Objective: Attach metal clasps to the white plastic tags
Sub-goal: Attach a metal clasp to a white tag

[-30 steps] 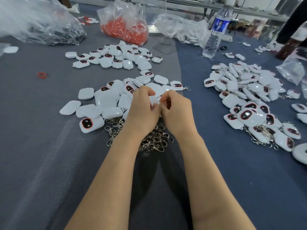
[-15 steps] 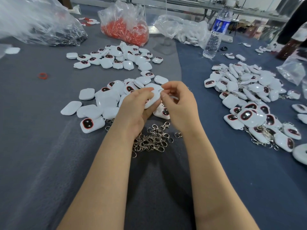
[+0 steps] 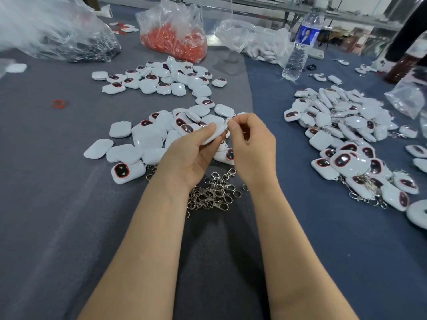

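My left hand (image 3: 193, 151) holds a white plastic tag (image 3: 216, 133) above the table, thumb on top. My right hand (image 3: 250, 144) pinches a metal clasp (image 3: 226, 130) at the tag's right end; the clasp hangs down between the two hands. Below my wrists lies a heap of loose metal clasps (image 3: 212, 192). A pile of white tags without clasps (image 3: 143, 139) spreads to the left of my hands. On the right lies a pile of tags with clasps attached (image 3: 346, 139).
Another group of white tags (image 3: 161, 77) lies further back. Behind stand a bag of red parts (image 3: 173, 35), a bag of dark parts (image 3: 57, 31), a bag of white parts (image 3: 254, 42) and a water bottle (image 3: 300, 42). A red ring (image 3: 58, 103) lies at left.
Both hands have lifted from the clasp heap with a tag and a clasp. The clasp heap under my wrists is now uncovered.
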